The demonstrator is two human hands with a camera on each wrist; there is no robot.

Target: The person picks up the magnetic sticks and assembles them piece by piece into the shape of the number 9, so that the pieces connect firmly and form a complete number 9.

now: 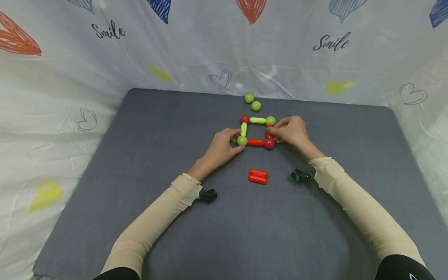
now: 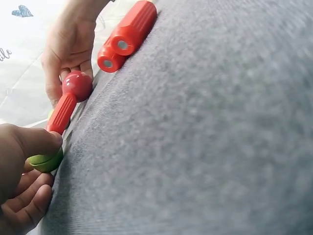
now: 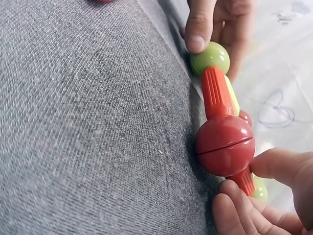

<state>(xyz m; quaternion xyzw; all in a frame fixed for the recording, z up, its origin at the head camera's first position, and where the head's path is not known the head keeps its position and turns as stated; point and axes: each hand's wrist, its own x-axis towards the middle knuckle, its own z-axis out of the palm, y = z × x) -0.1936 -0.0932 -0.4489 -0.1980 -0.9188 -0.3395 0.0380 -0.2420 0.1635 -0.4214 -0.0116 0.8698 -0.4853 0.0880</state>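
A square of rods and balls lies on the table, with red and green balls at alternate corners. My left hand (image 1: 220, 147) pinches the near-left green ball (image 1: 242, 140) between thumb and fingers. On the right side, my right hand (image 1: 292, 130) grips the red rod (image 3: 242, 181) just beyond the near-right red ball (image 3: 226, 146). Another red rod (image 1: 256, 142) joins these two near balls. Green rods form the left side and the far side (image 1: 258, 120), meeting at the far-left red ball (image 1: 245, 118). The far-right corner is a green ball (image 1: 270, 121).
Two loose green balls (image 1: 256, 105) sit beyond the square near the table's back edge. Closer to me, two red rods (image 1: 258, 175) lie side by side, with silvery discs in their ends. A printed white sheet (image 1: 196, 46) hangs behind the grey table (image 1: 168, 128).
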